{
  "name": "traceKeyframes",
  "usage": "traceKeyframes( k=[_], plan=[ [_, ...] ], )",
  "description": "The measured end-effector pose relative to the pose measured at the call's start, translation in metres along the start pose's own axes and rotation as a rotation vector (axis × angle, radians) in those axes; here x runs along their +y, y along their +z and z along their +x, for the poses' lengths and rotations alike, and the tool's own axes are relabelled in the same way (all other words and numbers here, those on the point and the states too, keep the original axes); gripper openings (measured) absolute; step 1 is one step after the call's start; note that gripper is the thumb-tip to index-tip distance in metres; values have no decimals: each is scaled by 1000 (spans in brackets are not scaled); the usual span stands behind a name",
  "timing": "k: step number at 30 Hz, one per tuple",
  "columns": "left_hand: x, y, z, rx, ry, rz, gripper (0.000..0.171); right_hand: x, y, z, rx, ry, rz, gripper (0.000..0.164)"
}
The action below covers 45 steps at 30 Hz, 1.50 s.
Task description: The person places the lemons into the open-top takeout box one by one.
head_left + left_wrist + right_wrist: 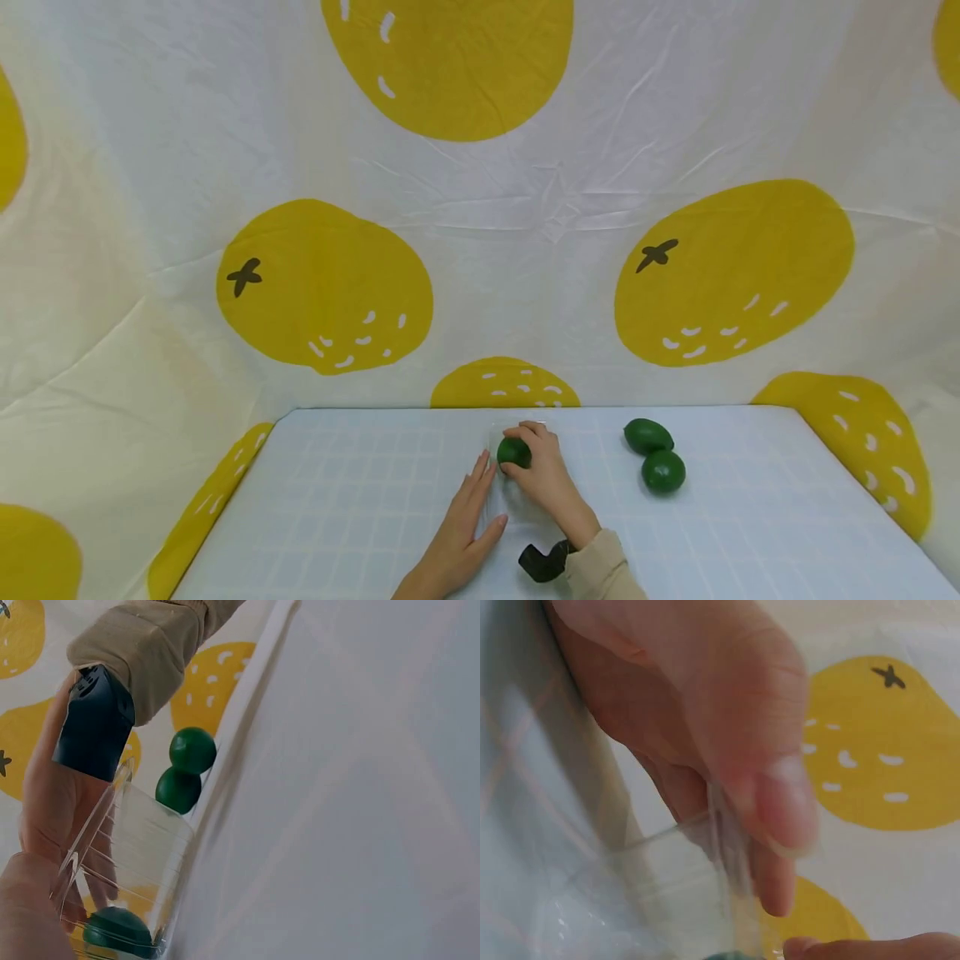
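A clear plastic container (146,832) stands near the middle of the table, ribbed on its side. My left hand (459,529) lies along its left side with fingers straight and thumb spread; in the right wrist view that thumb (780,802) overlaps the container's wall. My right hand (547,475) reaches over the container, thumb and fingers curled round a dark green lime (513,452). From the left wrist, this lime (118,930) shows low behind the clear wall. Only a sliver of it appears at the bottom edge of the right wrist view.
Two more green limes, one behind (648,436) and one in front (663,472), sit together to the right of the container. A black wrist device (543,562) is on my right wrist beside the beige sleeve (602,564). Behind the table (337,500) hangs a lemon-print cloth (510,267).
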<state>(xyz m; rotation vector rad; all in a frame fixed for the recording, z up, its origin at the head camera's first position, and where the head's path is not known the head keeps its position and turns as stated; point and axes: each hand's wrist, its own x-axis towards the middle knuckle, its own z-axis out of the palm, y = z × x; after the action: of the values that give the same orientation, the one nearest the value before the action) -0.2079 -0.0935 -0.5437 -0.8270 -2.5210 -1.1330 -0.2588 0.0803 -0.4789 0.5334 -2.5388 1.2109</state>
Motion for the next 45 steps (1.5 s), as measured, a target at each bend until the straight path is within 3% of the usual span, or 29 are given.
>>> traceKeyframes(
  k=[8, 17, 27, 30, 34, 39, 45],
  plan=[
    [-2, 1, 0, 16, 36, 25, 67, -5, -31, 1, 60, -29, 29, 42],
    [-2, 2, 2, 36, 34, 29, 66, 10, -73, 1, 169, -128, -10, 41],
    [-1, 0, -1, 23, 51, 30, 68, 42, -124, -17, 292, -67, -21, 41],
    [-1, 1, -1, 37, 69, 39, 67, 56, -137, -24, 341, -7, -9, 41],
    [-1, 3, 0, 58, 80, 62, 66, 76, -146, -38, 389, 157, 12, 43],
    [0, 3, 0, 41, 50, 69, 67, 100, -145, -56, 455, 361, 41, 47],
    [1, 2, 0, 34, 33, 66, 67, 119, -139, -69, 502, 512, 169, 55]
  ],
)
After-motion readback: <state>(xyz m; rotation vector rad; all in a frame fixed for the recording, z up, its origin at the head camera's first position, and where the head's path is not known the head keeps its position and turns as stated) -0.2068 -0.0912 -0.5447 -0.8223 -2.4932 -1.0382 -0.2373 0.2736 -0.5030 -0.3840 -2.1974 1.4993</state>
